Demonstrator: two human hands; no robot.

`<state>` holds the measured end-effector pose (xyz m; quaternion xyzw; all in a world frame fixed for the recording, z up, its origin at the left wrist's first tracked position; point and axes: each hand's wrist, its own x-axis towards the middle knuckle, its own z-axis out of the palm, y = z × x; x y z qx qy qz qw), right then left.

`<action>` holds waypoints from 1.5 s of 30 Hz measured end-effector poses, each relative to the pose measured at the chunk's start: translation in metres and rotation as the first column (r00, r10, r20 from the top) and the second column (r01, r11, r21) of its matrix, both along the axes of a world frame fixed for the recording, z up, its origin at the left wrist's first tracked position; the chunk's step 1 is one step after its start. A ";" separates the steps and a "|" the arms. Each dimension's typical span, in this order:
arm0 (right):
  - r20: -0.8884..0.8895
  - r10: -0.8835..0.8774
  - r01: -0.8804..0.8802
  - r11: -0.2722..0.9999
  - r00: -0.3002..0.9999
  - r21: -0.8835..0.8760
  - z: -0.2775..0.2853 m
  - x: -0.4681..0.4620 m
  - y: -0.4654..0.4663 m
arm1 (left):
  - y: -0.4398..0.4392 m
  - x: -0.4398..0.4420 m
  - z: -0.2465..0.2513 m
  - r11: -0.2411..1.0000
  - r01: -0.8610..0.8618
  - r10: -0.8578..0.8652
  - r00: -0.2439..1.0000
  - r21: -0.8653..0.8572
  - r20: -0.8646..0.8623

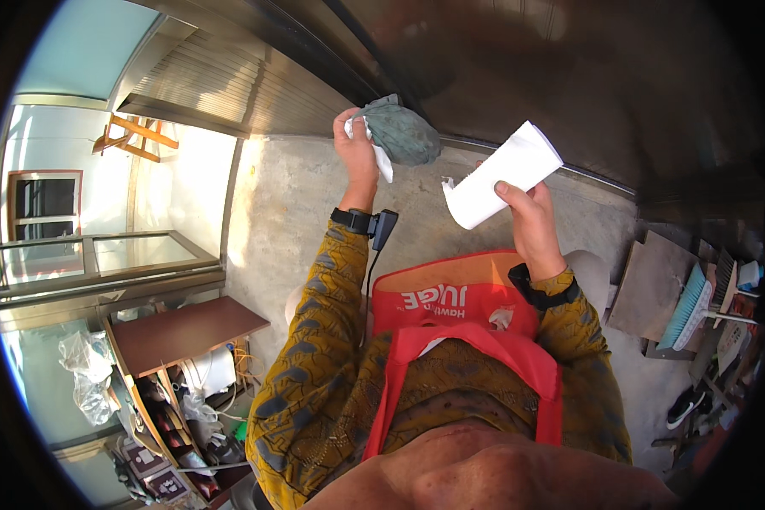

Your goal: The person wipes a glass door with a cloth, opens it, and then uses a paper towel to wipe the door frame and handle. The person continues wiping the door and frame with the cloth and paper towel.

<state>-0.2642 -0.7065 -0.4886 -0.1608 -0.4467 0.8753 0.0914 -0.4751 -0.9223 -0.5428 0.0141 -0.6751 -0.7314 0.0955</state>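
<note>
My left hand [357, 148] grips a crumpled grey-green cloth [403, 132] together with a piece of white paper towel [383, 162], which hangs below the fingers. In my right hand [535, 220] is a white paper towel roll [502, 177], tilted with its upper end to the right. A torn scrap sticks out at the roll's lower left end. Both hands are raised in front of a dark glossy panel [548, 76], apart from each other. A red apron [446, 312] with white print covers my front.
A brown-topped cabinet [191, 331] full of odds and ends stands at the left, near a sliding glass window [134, 254]. A wooden stool [141, 137] is at the far left. To the right are a blue-bristled broom [685, 306], a board [651, 284] and shoes [685, 408] on the concrete floor [280, 210].
</note>
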 end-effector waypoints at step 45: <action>0.112 0.042 -0.042 0.999 0.993 -0.006 -0.026 -0.009 -0.002 | -0.006 0.006 -0.072 0.734 0.440 -0.282 0.890 -0.517 0.357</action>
